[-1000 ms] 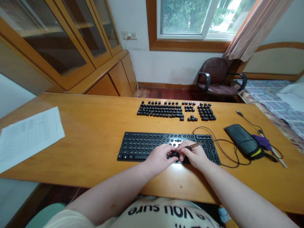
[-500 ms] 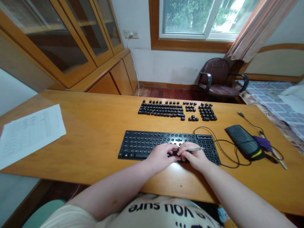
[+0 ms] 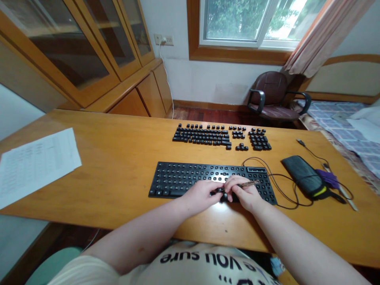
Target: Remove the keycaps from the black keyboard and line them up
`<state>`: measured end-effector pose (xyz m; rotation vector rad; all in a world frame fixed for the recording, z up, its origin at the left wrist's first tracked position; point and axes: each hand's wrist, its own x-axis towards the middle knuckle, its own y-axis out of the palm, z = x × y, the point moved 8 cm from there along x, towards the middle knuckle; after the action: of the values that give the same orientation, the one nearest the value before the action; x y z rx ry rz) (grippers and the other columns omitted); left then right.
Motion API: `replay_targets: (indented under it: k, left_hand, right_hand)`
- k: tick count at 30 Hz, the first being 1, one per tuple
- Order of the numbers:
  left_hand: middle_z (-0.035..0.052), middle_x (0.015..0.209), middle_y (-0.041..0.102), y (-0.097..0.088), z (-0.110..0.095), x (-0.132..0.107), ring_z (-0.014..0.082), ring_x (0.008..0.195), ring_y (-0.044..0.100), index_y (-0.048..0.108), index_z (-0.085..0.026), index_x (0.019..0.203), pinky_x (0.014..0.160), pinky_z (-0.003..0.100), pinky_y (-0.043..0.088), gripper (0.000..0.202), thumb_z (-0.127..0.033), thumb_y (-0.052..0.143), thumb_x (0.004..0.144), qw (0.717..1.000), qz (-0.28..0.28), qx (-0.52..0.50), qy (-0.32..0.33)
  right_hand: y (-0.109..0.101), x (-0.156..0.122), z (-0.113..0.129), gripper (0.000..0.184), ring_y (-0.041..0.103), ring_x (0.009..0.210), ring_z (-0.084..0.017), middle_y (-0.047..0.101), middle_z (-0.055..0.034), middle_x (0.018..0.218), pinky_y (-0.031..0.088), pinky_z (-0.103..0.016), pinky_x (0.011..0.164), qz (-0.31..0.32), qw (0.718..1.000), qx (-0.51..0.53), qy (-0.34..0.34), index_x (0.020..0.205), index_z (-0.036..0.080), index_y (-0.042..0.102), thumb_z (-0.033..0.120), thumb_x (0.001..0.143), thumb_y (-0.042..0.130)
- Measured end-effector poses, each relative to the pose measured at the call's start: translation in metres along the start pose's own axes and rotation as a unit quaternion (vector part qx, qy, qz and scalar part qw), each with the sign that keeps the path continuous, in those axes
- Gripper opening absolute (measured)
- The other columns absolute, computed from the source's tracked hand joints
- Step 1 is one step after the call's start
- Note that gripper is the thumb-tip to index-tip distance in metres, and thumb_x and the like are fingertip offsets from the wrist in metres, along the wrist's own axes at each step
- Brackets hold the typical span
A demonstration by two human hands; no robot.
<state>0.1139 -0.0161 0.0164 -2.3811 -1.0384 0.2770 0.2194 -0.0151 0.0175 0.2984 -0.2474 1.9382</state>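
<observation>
A black keyboard with most of its keycaps off lies on the wooden desk in front of me. My left hand bears on its front middle part, thumb and forefinger bent round a dark patch of it. Close against those fingertips, my right hand is closed on a slim brownish tool whose far end sticks out to the right; its exact kind is unclear. The working tip, and whatever small part lies between the fingers, are hidden.
Loose black keycaps lie in keyboard order behind the keyboard. To the right are a black cable, a dark grey pouch and a purple item. Printed paper lies at the left. A brown chair stands beyond the desk.
My right hand has turned a little, and the tool's outer end has shifted slightly up and to the right. The left hand stays nearly in place on the keyboard.
</observation>
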Motion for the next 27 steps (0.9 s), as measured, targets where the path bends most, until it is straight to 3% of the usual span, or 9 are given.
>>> replay_targets:
  k: [5,9,15,19,23,27]
  left_hand:
    - [0.0038,0.101,0.068,0.001,0.008,-0.002,0.0147,0.092,0.063,0.054,-0.018,0.111,0.081,0.025,0.047,0.035,-0.015,0.055,0.076,0.997,-0.006,-0.069,-0.030]
    - [0.0036,0.097,0.068,0.003,0.012,-0.003,0.0155,0.088,0.063,0.052,-0.018,0.109,0.077,0.026,0.047,0.034,-0.017,0.056,0.075,0.998,-0.005,-0.051,-0.029]
    - [0.0019,0.087,0.067,0.000,0.017,0.002,0.0140,0.077,0.059,0.064,-0.019,0.100,0.072,0.026,0.047,0.025,-0.024,0.060,0.076,0.994,0.000,-0.086,-0.062]
    - [0.0026,0.079,0.067,0.002,0.029,0.003,0.0118,0.071,0.059,0.067,-0.015,0.095,0.067,0.024,0.047,0.021,-0.022,0.058,0.078,0.963,0.021,-0.247,-0.106]
    - [0.0029,0.075,0.068,0.006,0.035,0.003,0.0115,0.067,0.059,0.070,-0.014,0.089,0.069,0.026,0.048,0.021,-0.027,0.065,0.074,0.939,0.055,-0.317,-0.118]
    - [0.0053,0.082,0.070,0.002,0.043,0.004,0.0130,0.071,0.062,0.070,-0.014,0.091,0.074,0.029,0.049,0.027,-0.034,0.066,0.073,0.919,0.010,-0.360,-0.158]
  right_hand:
    - [0.004,0.000,0.004,0.028,0.056,0.048,-0.012,0.060,-0.0010,0.060,0.048,-0.029,0.056,0.029,0.999,-0.034,0.001,0.078,0.020,0.068,0.038,0.088,0.049]
    - [0.010,0.000,0.008,0.032,0.058,0.058,-0.016,0.059,-0.0008,0.050,0.048,-0.033,0.066,0.065,0.993,-0.092,-0.015,0.076,0.020,0.068,0.043,0.088,0.048]
    - [-0.006,-0.002,-0.009,0.032,0.050,0.040,-0.010,0.057,-0.0008,0.059,0.043,-0.026,0.047,-0.020,0.999,-0.003,0.036,0.075,0.017,0.065,0.042,0.088,0.049]
    - [-0.004,0.000,-0.009,0.031,0.052,0.040,-0.009,0.059,-0.0013,0.064,0.044,-0.027,0.051,0.002,0.998,0.052,0.032,0.075,0.016,0.065,0.041,0.087,0.051]
    - [0.006,0.000,-0.006,0.033,0.053,0.040,-0.009,0.059,-0.0008,0.061,0.046,-0.027,0.051,0.063,0.994,0.067,0.052,0.074,0.016,0.066,0.044,0.085,0.053]
    - [0.013,-0.003,-0.010,0.036,0.053,0.041,-0.011,0.056,-0.0002,0.050,0.045,-0.026,0.048,0.101,0.989,0.074,0.078,0.070,0.014,0.066,0.046,0.083,0.055]
